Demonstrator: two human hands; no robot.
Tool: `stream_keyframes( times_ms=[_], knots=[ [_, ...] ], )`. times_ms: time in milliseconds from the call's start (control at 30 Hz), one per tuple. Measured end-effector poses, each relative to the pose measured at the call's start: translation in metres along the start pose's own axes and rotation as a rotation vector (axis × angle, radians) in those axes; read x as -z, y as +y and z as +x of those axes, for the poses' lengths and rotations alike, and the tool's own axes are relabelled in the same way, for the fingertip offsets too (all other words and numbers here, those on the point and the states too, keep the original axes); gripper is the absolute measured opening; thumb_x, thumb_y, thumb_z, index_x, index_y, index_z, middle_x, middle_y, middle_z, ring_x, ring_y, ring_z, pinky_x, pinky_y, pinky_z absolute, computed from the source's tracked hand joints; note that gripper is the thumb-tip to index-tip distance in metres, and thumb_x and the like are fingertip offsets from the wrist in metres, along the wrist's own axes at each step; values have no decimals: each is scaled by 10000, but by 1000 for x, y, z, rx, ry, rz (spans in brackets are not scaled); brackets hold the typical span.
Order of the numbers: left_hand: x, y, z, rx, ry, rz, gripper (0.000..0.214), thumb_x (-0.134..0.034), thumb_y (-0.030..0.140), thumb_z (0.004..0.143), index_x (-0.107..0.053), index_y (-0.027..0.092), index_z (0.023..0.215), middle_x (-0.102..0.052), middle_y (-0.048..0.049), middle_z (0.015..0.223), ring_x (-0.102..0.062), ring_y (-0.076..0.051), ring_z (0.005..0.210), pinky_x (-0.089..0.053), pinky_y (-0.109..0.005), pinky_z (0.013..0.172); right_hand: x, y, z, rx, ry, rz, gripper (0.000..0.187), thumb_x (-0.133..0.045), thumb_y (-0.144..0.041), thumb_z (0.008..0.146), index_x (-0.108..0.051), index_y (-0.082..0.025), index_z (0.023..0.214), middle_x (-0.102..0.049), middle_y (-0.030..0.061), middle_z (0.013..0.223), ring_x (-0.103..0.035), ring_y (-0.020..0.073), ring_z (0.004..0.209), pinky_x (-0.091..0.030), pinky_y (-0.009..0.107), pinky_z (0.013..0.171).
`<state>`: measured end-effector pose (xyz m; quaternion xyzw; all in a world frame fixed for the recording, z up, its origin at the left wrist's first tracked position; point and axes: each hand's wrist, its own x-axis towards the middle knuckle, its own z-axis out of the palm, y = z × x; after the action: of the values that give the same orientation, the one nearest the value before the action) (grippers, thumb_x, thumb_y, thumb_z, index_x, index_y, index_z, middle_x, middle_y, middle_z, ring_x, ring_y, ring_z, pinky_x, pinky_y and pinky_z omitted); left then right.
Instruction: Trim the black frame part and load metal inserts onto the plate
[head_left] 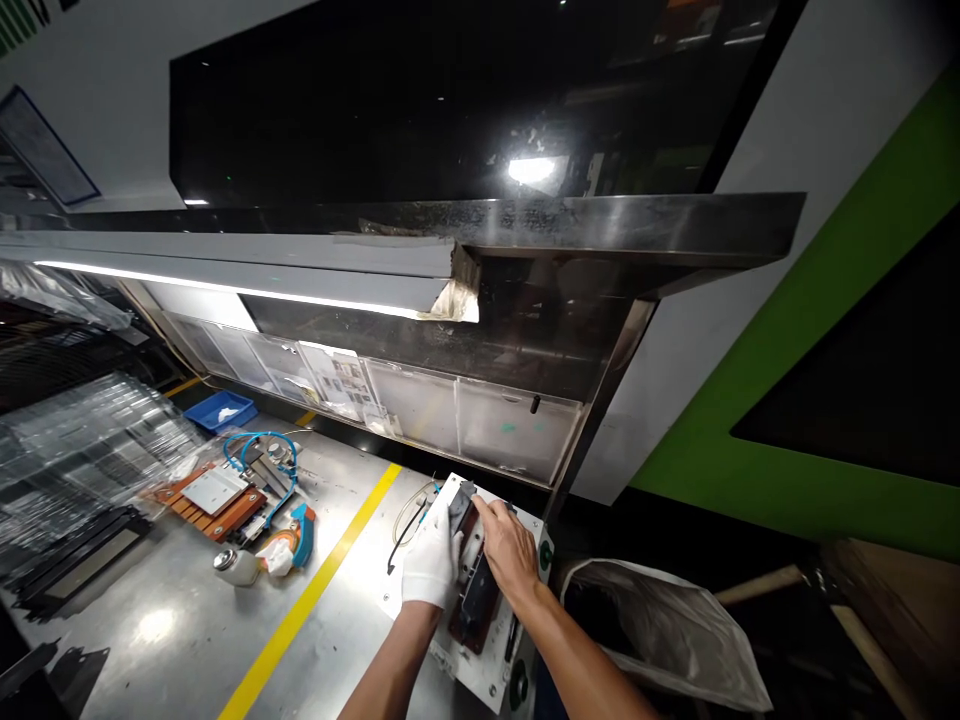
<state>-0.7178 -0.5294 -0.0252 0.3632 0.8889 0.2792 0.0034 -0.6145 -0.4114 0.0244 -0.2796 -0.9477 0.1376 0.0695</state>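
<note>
At the right end of the steel worktop (172, 640), just past the yellow line (315, 590), both hands work on a dark flat part (474, 590) seated in a brown-red cradle on a white fixture plate (480, 670). The left hand (431, 565), in a white glove, lies over the part's left edge with its fingers curled against it, its grip closed loosely on that edge. The bare right hand (510, 550) rests on the upper end of the part, fingers bent down over it; whether it pinches or only presses I cannot tell. The part looks already laid in the cradle, so seating appears mostly done, with alignment or pressing home seemingly left; nothing shows it fastened. A thin black cable (401, 540) curves off the plate's left side. Farther left lie an orange-brown jig (206, 500) with a pale plate on it, a blue coiled hose (259, 445), a small bottle (234, 566) and a blue tray (220, 410). A bag-lined bin (660, 630) stands to the right.
</note>
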Motion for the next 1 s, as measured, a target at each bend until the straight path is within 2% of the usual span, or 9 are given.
stream_keyframes(
  times_ms=[100, 200, 300, 367, 500, 633, 733, 900, 1000],
  knots=[
    [-2, -8, -14, 44, 122, -26, 549, -459, 389, 949, -432, 101, 1416, -655, -221, 1277, -670, -312, 1129, -564, -490, 972, -6, 10, -13, -50, 54, 99, 533, -280, -147, 1018, -435, -332, 1493, -641, 39, 1134, -656, 166, 957, -449, 263, 735],
    [-10, -28, -38, -11, 247, -24, 405, -496, 369, 942, -579, 87, 1220, -698, -215, 1148, -682, -308, 1087, -581, -482, 959, -8, 7, -31, -14, -4, 106, 533, -278, -142, 1020, -477, -340, 1473, -640, 35, 1083, -657, 164, 928, -446, 258, 723],
    [-14, -49, -61, -155, 252, 79, 338, -456, 305, 972, -639, 135, 1200, -660, -203, 1289, -629, -285, 1218, -554, -461, 1038, -9, -10, -46, 63, -65, 57, 547, -319, -115, 995, -506, -354, 1450, -644, 43, 1071, -635, 199, 962, -446, 280, 728],
    [-13, -57, -69, -222, 223, 165, 361, -429, 288, 983, -664, 151, 1221, -685, -197, 1255, -661, -269, 1168, -566, -439, 1027, -11, -25, -53, 119, -73, 33, 530, -364, -119, 979, -525, -359, 1424, -645, 44, 1063, -613, 223, 985, -445, 296, 718],
    [-13, -64, -70, -261, 210, 274, 411, -382, 304, 994, -709, 156, 1193, -763, -184, 1038, -741, -263, 968, -621, -412, 917, -15, -45, -59, 152, -84, 5, 452, -394, -130, 973, -582, -342, 1324, -641, 45, 1084, -596, 234, 985, -429, 309, 659],
    [-14, -65, -69, -346, 293, 324, 423, -373, 278, 993, -704, 111, 1195, -739, -227, 1170, -752, -267, 963, -639, -362, 850, -16, -49, -60, 162, -106, 6, 379, -385, -175, 993, -603, -329, 1263, -645, 43, 1066, -590, 231, 987, -424, 313, 659],
    [-14, -64, -68, -398, 284, 365, 435, -337, 223, 992, -694, 85, 1196, -697, -259, 1247, -762, -250, 884, -648, -344, 777, -18, -48, -59, 162, -103, -6, 373, -377, -176, 999, -603, -318, 1260, -647, 45, 1052, -583, 227, 986, -426, 312, 669],
    [-14, -65, -61, -427, 225, 316, 416, -349, 149, 964, -662, 53, 1221, -698, -260, 1243, -715, -295, 1075, -629, -409, 885, -24, -47, -56, 153, -92, -28, 432, -365, -134, 997, -574, -318, 1326, -652, 45, 1077, -583, 221, 998, -441, 302, 690],
    [-12, -64, -57, -395, 185, 248, 403, -369, 163, 963, -648, 91, 1245, -704, -227, 1245, -691, -287, 1129, -620, -420, 922, -25, -47, -55, 150, -87, -33, 442, -360, -134, 1000, -567, -317, 1345, -654, 46, 1087, -589, 231, 1008, -457, 309, 692]
  ],
)
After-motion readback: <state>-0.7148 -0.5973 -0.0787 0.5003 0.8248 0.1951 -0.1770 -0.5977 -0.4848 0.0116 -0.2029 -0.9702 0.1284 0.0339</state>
